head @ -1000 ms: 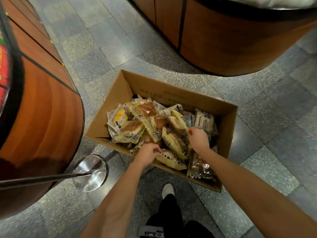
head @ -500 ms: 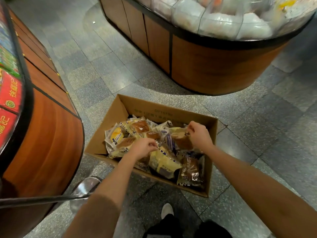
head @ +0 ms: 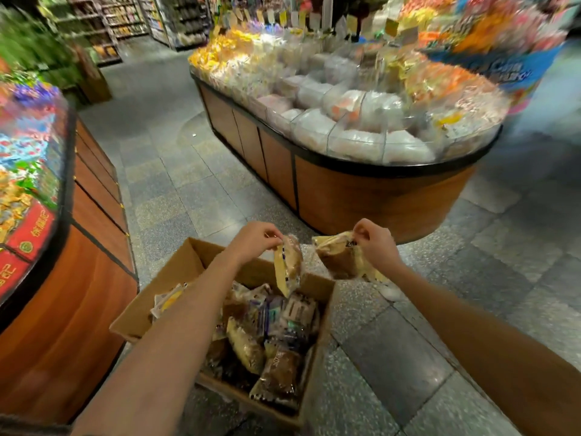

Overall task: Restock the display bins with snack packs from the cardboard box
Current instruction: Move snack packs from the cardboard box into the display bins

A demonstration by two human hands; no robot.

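An open cardboard box [head: 185,269] stands on the floor below me, with several wrapped snack packs [head: 270,335] inside. My left hand [head: 254,242] pinches the top edge of one yellow-and-brown snack pack [head: 289,264], which hangs above the box's far side. To its right, my right hand [head: 375,243] pinches a second snack pack [head: 338,258] by its edge, lifted past the box's far right corner. Both packs are clear of the box. Ahead stands an oval display bin island [head: 377,196] with clear compartments of white and yellow snacks [head: 345,121].
A second wood-sided display island [head: 88,247] with colourful packs runs along the left, close to the box. Grey tiled floor [head: 188,171] forms an aisle between the two islands. Shelves [head: 125,20] stand far back. A bright blue stand [head: 503,67] rises at the right.
Both hands have risen out of the box, each with a snack pack. The view has tilted up from the box toward the display island ahead.
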